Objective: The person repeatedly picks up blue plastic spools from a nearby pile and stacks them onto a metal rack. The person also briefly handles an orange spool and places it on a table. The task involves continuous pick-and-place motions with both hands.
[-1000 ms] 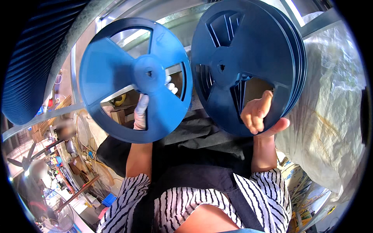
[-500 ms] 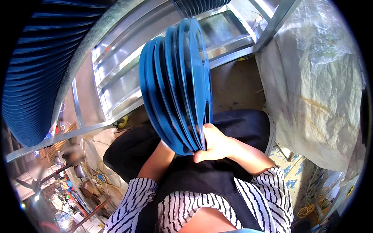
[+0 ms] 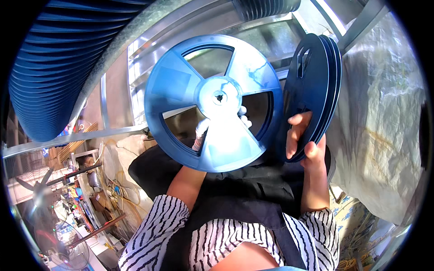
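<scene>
A large round blue plastic reel (image 3: pixel 174 88), with a central hub and wedge-shaped openings, faces me in the middle; sunlight glares off its lower part. My left hand (image 3: pixel 201 132) grips it from behind, and its fingers, in white coverings, show through two of the openings. Several more reels may be stacked behind it, but I cannot tell. To the right, a few dark blue reels (image 3: pixel 311 86) stand nearly edge-on. My right hand (image 3: pixel 312 149) is closed on their lower edge, with fingers through an opening and the thumb on the near rim. The two groups are apart or barely touching.
A long row of stacked blue reels (image 3: pixel 58 67) lies in a metal trough at upper left, and more reels (image 3: pixel 266 9) sit at the top. A metal frame (image 3: pixel 122 131) runs ahead of me. Pale woven sheeting (image 3: pixel 375 122) hangs at right. A fan (image 3: pixel 41 192) stands lower left.
The single stack of reels held in both hands has been parted. One portion has turned flat toward me in my left hand, while my right hand has moved right with the other reels.
</scene>
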`<state>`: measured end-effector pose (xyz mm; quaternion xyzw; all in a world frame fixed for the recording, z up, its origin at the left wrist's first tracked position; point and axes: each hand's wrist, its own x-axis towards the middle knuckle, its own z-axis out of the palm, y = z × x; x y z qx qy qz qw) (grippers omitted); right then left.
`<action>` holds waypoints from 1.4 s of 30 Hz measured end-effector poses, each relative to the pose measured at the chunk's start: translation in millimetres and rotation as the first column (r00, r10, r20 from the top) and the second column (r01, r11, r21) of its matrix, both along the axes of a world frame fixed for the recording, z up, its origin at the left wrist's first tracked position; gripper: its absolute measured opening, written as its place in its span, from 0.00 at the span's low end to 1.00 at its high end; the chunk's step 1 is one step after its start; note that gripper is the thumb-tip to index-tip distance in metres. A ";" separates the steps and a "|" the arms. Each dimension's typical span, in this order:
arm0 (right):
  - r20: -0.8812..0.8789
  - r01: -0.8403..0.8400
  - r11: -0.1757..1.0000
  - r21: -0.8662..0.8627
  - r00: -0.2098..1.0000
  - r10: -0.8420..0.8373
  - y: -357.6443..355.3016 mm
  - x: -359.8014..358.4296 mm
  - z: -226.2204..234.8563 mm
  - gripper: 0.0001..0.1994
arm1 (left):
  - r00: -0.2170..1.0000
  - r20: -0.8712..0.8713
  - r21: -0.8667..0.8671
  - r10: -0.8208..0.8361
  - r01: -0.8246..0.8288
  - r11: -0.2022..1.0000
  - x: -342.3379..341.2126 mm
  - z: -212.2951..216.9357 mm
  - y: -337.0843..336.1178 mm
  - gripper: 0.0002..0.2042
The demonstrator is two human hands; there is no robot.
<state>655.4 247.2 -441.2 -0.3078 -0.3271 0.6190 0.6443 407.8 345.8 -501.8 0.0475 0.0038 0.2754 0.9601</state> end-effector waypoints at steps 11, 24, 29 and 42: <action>0.111 0.139 0.983 -0.124 0.986 -0.125 -4.7 4.5 2.7 0.33 | 0.987 0.020 -0.045 0.158 -0.157 0.987 7.8 12.0 0.9 0.39; 0.072 0.412 0.910 -0.049 0.910 -0.409 -17.9 39.9 -1.0 0.33 | 0.990 0.134 0.009 0.036 -0.037 0.999 -9.3 -10.2 10.9 0.51; -0.106 0.408 0.913 0.018 0.908 -0.404 -21.9 56.5 -27.3 0.35 | 0.942 -0.301 -0.127 0.151 -0.197 0.972 -12.9 9.6 2.0 0.52; -0.565 0.274 0.940 0.204 0.817 -0.115 17.1 73.1 -72.1 0.31 | 0.871 -0.340 0.154 0.355 -0.321 0.935 -30.2 26.9 16.4 0.39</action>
